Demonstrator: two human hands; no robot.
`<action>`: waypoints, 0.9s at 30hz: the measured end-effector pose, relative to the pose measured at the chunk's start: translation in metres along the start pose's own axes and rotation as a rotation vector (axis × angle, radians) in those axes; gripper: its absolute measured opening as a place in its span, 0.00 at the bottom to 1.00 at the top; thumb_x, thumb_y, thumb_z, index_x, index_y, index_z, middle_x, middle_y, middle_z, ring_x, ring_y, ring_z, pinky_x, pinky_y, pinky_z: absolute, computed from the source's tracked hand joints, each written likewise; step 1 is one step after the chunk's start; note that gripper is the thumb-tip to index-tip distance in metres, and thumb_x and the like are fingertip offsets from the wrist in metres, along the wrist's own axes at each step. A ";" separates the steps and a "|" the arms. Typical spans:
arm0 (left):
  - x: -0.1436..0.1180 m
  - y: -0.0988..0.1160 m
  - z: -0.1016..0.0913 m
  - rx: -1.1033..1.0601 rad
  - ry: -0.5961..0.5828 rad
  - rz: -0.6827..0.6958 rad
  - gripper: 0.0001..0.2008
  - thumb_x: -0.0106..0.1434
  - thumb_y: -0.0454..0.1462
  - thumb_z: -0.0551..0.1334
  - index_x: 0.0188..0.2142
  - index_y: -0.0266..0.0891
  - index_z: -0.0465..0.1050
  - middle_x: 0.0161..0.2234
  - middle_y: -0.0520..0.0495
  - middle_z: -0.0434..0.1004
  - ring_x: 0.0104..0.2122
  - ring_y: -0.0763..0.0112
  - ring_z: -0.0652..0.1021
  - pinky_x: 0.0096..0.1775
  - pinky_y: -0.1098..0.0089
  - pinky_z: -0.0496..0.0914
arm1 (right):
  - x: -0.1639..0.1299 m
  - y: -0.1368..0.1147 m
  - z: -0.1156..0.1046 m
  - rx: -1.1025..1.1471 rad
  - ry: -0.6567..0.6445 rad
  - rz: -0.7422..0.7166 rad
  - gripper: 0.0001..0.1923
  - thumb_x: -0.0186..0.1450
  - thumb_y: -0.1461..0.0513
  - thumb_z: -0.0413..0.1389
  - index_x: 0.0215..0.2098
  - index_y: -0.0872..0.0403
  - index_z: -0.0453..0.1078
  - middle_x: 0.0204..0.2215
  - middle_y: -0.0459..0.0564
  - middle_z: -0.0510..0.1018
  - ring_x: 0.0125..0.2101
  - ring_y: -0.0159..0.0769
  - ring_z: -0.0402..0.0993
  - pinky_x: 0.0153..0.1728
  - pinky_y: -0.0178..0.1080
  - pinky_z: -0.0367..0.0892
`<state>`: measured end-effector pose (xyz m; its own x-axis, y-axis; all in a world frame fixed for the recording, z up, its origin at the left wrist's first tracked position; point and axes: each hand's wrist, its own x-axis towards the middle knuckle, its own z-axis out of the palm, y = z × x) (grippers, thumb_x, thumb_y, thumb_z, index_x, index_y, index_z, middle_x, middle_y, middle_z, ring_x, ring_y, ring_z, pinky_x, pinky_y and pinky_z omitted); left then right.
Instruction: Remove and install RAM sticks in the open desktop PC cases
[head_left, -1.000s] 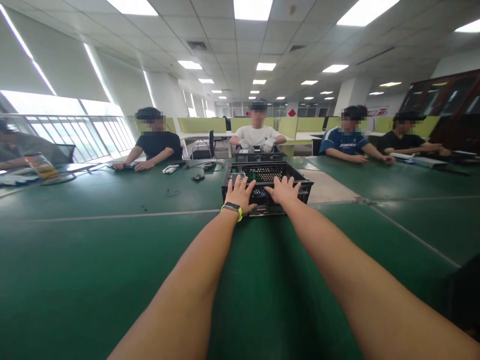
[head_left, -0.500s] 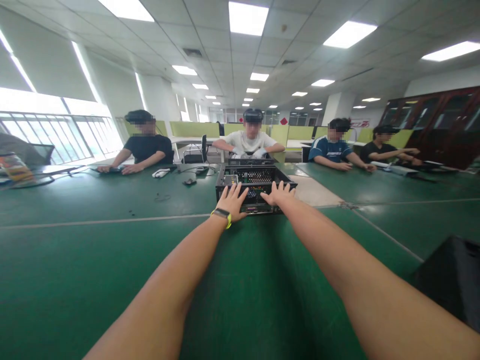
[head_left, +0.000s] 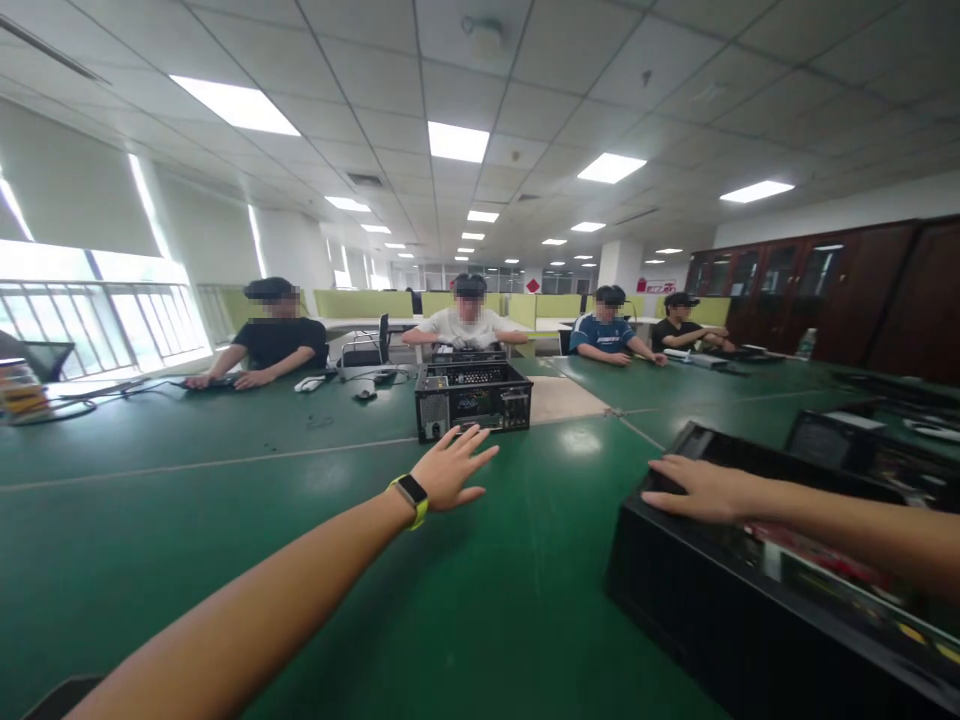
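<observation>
My left hand, with a yellow-banded watch on the wrist, hovers over the green table with its fingers spread, holding nothing. Just beyond its fingertips stands an open black computer case, its inner parts visible. On the right, my right hand grips the far-left corner of a second open black computer case. Its fingers and thumb lie over that rim. Boards and red parts show inside this nearer case, partly hidden under my forearm.
Several people sit across the green table, one directly behind the far case. More open computer hardware lies at the right. Cables and a small black device are at the left, and a bottle stands far right.
Both hands have left the far computer case. My right hand has moved right onto the second case, which now sits farther into view. My left hand has drawn back, and the view has tilted up.
</observation>
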<state>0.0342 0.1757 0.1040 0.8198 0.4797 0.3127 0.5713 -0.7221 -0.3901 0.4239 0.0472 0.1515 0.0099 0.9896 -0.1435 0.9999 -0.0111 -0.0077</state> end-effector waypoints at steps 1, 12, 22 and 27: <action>0.002 0.013 -0.011 0.002 0.020 0.010 0.34 0.61 0.52 0.55 0.63 0.45 0.49 0.65 0.39 0.48 0.63 0.55 0.50 0.60 0.53 0.43 | -0.023 0.009 0.004 0.021 0.037 0.031 0.54 0.55 0.32 0.40 0.66 0.61 0.45 0.64 0.63 0.48 0.61 0.55 0.48 0.59 0.50 0.49; 0.005 0.097 -0.123 0.016 0.126 0.156 0.31 0.63 0.53 0.51 0.62 0.45 0.52 0.62 0.41 0.54 0.62 0.56 0.54 0.59 0.54 0.46 | -0.153 -0.003 0.018 0.207 -0.025 0.038 0.47 0.50 0.44 0.58 0.63 0.56 0.55 0.57 0.58 0.65 0.54 0.50 0.64 0.53 0.44 0.59; 0.003 0.137 -0.188 -0.044 0.046 -0.156 0.22 0.64 0.46 0.51 0.54 0.40 0.64 0.50 0.40 0.70 0.53 0.56 0.67 0.52 0.56 0.59 | -0.167 -0.175 0.005 0.800 -0.300 -0.392 0.27 0.65 0.51 0.45 0.58 0.55 0.60 0.42 0.54 0.77 0.34 0.37 0.77 0.34 0.39 0.71; -0.026 0.141 -0.173 -0.199 -0.403 -0.204 0.12 0.58 0.42 0.57 0.33 0.42 0.78 0.29 0.45 0.79 0.30 0.65 0.77 0.33 0.68 0.69 | -0.121 -0.196 0.020 0.107 -0.171 -0.470 0.14 0.58 0.57 0.54 0.36 0.56 0.75 0.32 0.53 0.79 0.35 0.44 0.76 0.32 0.38 0.69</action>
<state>0.0869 -0.0248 0.1904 0.6639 0.7478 -0.0095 0.7357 -0.6554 -0.1708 0.2263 -0.0730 0.1507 -0.4511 0.8538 -0.2599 0.8894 0.4059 -0.2105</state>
